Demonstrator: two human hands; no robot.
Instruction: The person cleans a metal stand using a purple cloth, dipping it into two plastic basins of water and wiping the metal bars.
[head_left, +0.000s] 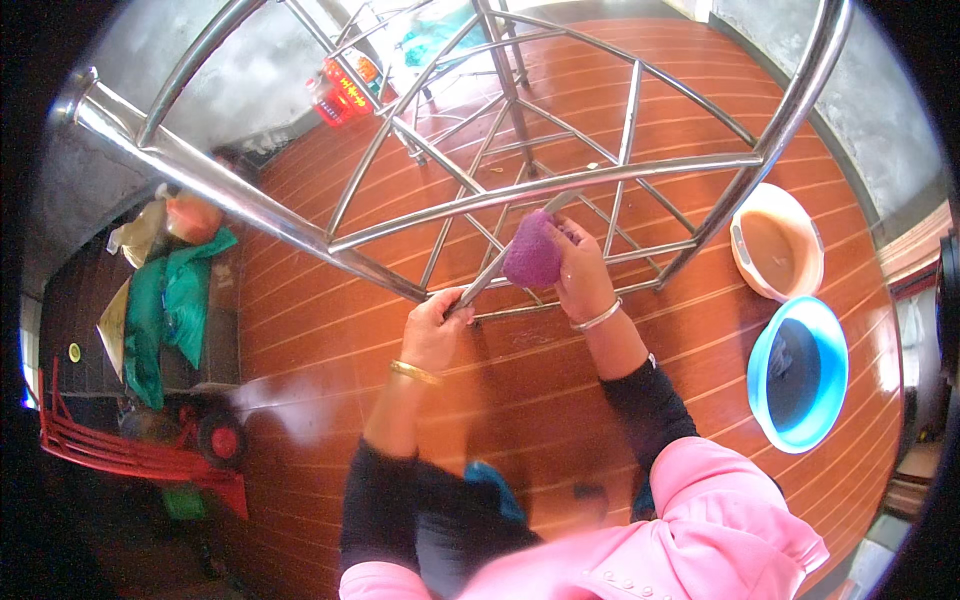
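Note:
A rack of shiny stainless steel tubes (202, 176) stretches across the upper part of the view, its thin crossbars forming lattices. My left hand (435, 330), with a gold-coloured bangle at the wrist, grips the lower end of a dull grey metal bar (487, 276). Whether this bar is joined to the rack, I cannot tell. Higher up the same bar, my right hand (583, 266) holds a purple cloth (532, 251) against it. The cloth hides part of the bar, and the bar's upper end shows just beyond the fingers.
To the right, a pale basin (811, 251) of cloudy liquid stands beside a blue basin (834, 375) of dark liquid. Green bags (187, 300), a conical hat (112, 330) and a red wheeled cart (135, 457) are at left. A red container (341, 97) bearing writing lies beyond the rack.

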